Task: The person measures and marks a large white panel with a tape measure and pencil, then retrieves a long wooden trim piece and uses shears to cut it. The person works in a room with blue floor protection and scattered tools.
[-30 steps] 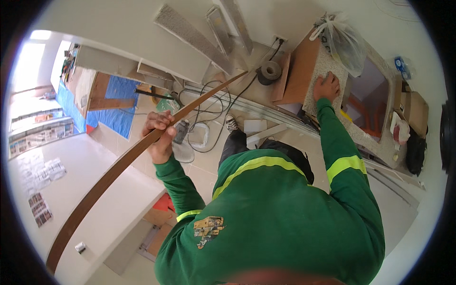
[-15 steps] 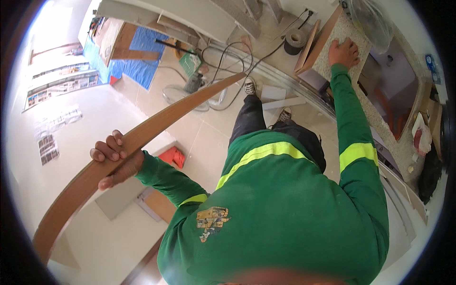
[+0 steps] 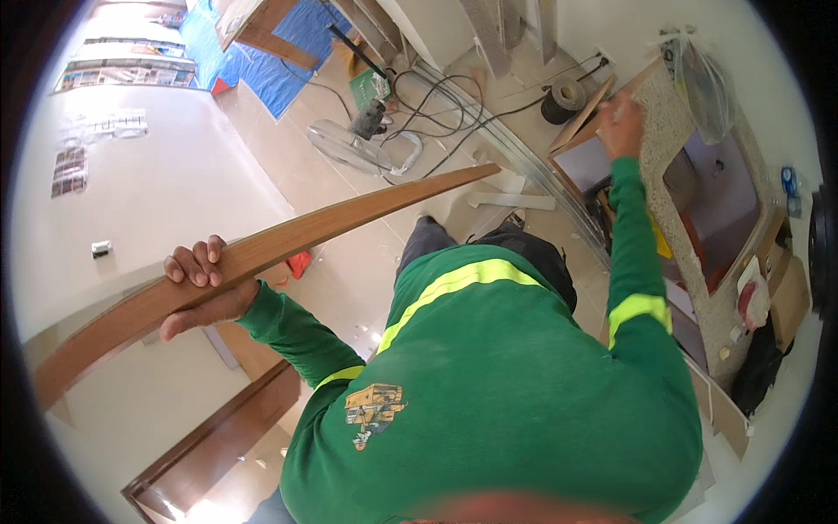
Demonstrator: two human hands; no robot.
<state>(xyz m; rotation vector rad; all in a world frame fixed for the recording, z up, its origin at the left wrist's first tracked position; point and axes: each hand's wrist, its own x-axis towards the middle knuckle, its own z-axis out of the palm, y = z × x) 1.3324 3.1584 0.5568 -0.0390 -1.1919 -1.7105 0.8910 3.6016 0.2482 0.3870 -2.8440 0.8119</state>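
Wood: clasping the brown strip [image 3: 349,218] in the left hand [image 3: 205,284], slanting it from near left to far; shifting the right hand [image 3: 620,129] to the left edge of the speckled counter [image 3: 656,131], probably bracing less, not telling through blur whether closed.

The green top [image 3: 524,375] is lime-banded — the trousers [image 3: 537,244] dark.

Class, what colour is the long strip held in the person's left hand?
The long strip is brown, showing best in the head view.
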